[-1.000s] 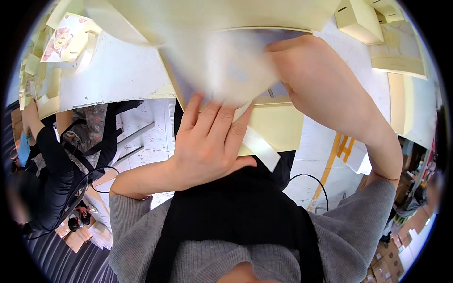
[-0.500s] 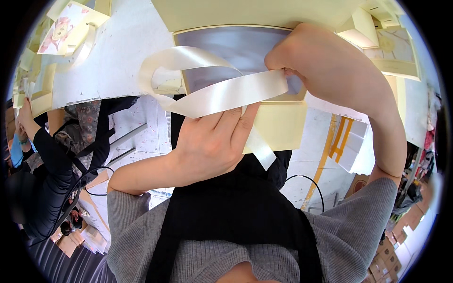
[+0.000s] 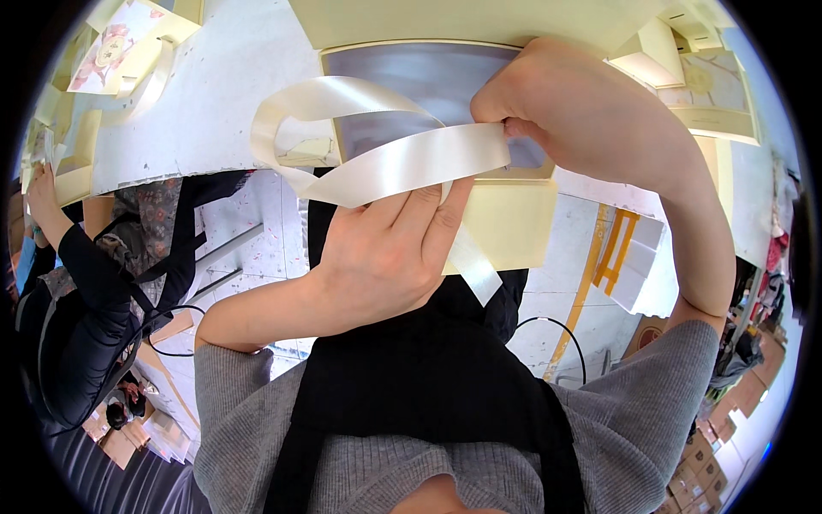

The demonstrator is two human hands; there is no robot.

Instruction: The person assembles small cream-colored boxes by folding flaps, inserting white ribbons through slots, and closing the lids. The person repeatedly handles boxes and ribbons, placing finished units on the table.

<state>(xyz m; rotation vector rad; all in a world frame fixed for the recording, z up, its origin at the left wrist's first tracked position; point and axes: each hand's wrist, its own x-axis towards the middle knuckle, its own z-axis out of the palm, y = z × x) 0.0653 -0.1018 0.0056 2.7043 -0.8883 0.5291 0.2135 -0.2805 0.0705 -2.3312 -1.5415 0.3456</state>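
A glossy cream ribbon [image 3: 428,161] loops above an open pale-yellow box with a greyish inside [image 3: 385,77]. My right hand [image 3: 535,103] is closed, pinching the ribbon at the right end of the loop, over the box's right side. Below the loop, my left hand [image 3: 377,253] holds the ribbon, which passes by its fingers; the fingertips are hidden behind the band. The ribbon's slant-cut tail [image 3: 475,272] hangs down past that hand across a pale-yellow panel [image 3: 518,224]. The box's raised lid [image 3: 454,21] fills the top of the view.
The white table [image 3: 240,77] carries a flower-printed box [image 3: 110,53] with ribbon at far left and more yellow boxes [image 3: 709,81] at right. A co-worker's hand [image 3: 43,193] is at the left edge. A white-and-yellow carton [image 3: 629,257] stands below the table at right.
My right hand has moved slightly left and up with its end of the ribbon. The loop has shifted a little with it; my left hand stays nearly in place.
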